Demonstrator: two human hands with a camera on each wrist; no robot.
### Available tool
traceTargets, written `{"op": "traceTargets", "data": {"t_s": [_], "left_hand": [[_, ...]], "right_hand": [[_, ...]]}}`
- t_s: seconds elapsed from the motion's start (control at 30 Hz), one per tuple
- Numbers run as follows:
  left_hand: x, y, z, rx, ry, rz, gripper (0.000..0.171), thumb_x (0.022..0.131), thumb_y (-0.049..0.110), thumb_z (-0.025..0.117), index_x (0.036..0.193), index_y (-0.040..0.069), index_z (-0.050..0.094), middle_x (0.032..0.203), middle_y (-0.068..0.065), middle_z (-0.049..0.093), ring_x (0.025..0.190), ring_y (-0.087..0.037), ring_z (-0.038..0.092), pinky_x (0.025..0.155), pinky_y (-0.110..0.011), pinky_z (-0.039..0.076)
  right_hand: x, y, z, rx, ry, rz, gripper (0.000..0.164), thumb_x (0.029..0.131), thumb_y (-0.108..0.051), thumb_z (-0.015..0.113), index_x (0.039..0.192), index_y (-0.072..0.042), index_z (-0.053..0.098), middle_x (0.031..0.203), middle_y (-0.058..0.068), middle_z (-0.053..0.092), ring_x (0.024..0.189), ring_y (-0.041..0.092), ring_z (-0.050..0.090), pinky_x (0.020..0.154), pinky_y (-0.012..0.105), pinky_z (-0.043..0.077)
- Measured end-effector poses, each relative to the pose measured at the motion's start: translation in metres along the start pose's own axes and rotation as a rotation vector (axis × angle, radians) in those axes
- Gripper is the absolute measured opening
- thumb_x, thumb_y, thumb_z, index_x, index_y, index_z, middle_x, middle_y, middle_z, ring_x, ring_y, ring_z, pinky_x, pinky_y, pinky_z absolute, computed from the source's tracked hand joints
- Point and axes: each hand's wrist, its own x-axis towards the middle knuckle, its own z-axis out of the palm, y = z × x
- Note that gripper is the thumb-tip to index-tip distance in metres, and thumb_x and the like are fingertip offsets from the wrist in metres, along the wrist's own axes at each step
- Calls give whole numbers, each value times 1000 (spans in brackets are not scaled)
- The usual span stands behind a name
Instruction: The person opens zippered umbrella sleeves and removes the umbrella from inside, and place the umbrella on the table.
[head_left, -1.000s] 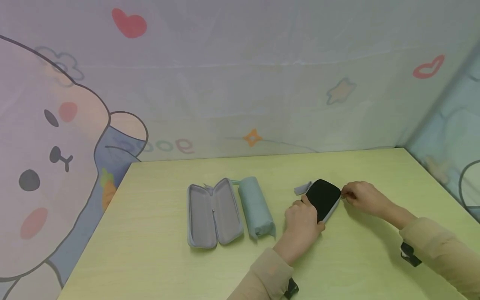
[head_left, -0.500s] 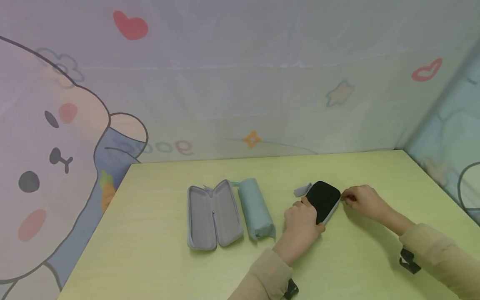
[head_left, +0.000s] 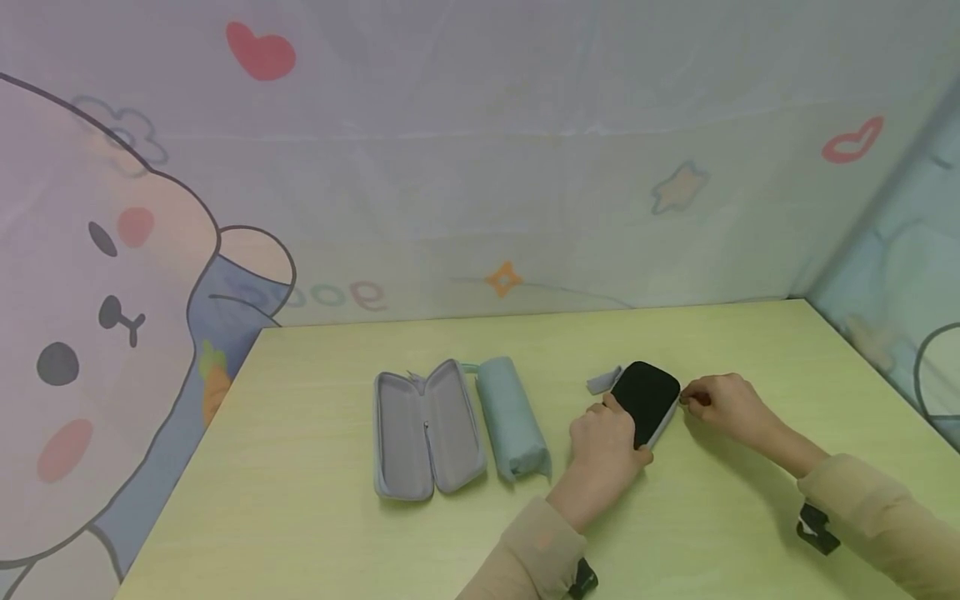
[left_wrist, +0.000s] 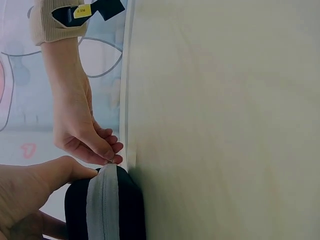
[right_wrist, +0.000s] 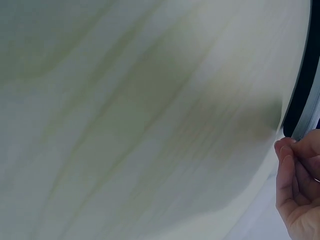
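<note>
A black zip case (head_left: 647, 398) with a grey zipper band lies on the right part of the table. My left hand (head_left: 604, 442) grips its near end, thumb along one side. At the far right corner my right hand (head_left: 727, 406) pinches the small zipper pull, mostly hidden by the fingertips. In the left wrist view the zipper band (left_wrist: 103, 205) runs shut up to those fingertips (left_wrist: 114, 159). The right wrist view shows the pinching fingers (right_wrist: 295, 165) against the edge of the case (right_wrist: 302, 95).
To the left lies an open grey pencil case (head_left: 405, 442), both halves spread flat. Beside it is a light teal cylindrical pencil pouch (head_left: 512, 417). A grey strap tab (head_left: 602, 380) sticks out from the black case's far left side. A printed cloth (head_left: 450, 167) hangs behind the table.
My right hand has shifted very slightly toward me along the corner of the case. The left hand keeps its hold, and the other cases stay put.
</note>
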Motion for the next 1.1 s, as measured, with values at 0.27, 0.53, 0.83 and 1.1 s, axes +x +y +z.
{"op": "traceTargets", "data": {"t_s": [0.27,0.53,0.83,1.1], "left_hand": [[1,3,0,9,-15,-16,83,79,64,65,140,10,49,108,0,68,82,-8,66,63,-23,50],[1,2,2,19,24,-28,83,77,64,66,137,10,52,101,1,69,79,-8,65,59,-23,48],[0,4,2,18,13,-26,83,78,63,66,138,8,51,102,0,69,80,-9,65,61,-23,48],[0,8,3,19,6,-44,81,79,62,66,138,9,51,100,0,68,78,-8,65,59,-22,48]], "right_hand": [[-2,-2,0,18,7,-9,7,79,0,68,81,-2,74,72,3,70,59,2,52,53,22,42],[-2,-5,0,29,2,-18,6,80,0,68,82,0,74,74,5,72,61,6,59,54,22,45],[-3,-7,1,50,-7,-2,8,80,2,66,81,-1,74,74,6,72,59,1,48,53,21,41],[-4,-7,3,49,-3,3,9,80,3,67,82,-1,74,77,9,73,61,5,56,54,21,44]]}}
